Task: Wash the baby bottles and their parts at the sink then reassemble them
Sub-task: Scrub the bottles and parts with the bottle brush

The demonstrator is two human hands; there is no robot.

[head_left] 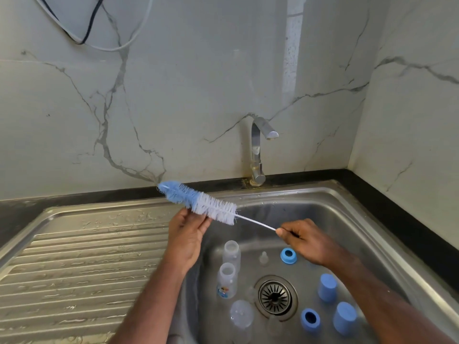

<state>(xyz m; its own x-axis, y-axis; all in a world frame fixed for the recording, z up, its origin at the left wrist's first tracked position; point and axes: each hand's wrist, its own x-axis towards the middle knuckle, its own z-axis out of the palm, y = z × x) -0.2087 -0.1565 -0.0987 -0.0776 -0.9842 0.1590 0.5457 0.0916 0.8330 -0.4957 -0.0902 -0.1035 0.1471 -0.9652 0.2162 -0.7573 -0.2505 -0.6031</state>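
Brush spans both hands, right pinching wire, left touching bristles.

Bottles three; blue rings two; blue caps two; clear teat one; brush one.

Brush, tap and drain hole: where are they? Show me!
Bottle brush (198, 203): head view, on its blue-and-white bristles.
Tap (258, 150): head view, on its upright metal stem.
Drain (275, 297): head view, on the dark strainer in the sink floor.
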